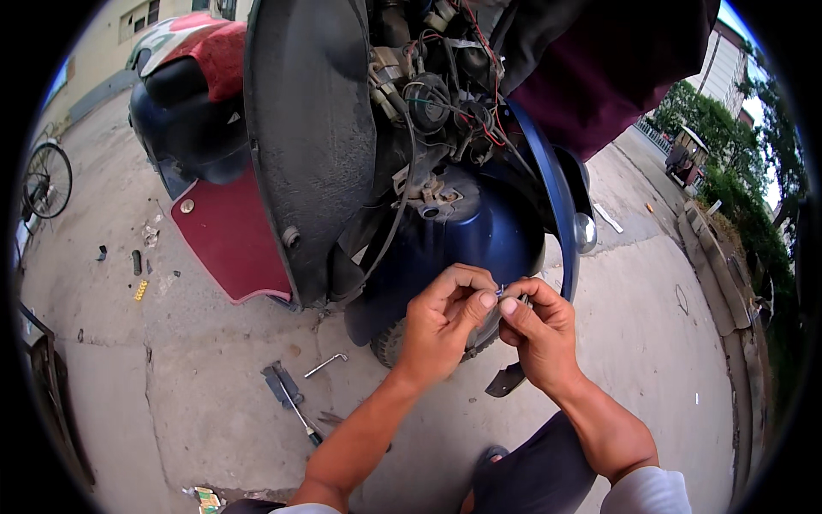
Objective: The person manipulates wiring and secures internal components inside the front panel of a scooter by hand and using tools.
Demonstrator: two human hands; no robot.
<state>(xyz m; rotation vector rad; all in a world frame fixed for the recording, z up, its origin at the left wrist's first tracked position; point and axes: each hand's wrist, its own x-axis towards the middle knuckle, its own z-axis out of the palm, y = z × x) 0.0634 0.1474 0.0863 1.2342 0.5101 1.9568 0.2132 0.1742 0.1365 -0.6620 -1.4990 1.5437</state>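
Your left hand and right hand each pinch, thumb against forefinger, a tiny, slim bluish piece, too small to identify, in front of the dark blue, rounded metal mudguard, toward its lower right edge. Grip lightly with braced wrists, so it doesn't slip. As for containers, the opened vehicle front, beside the curved black plastic panel, houses tangled red and dark wires.
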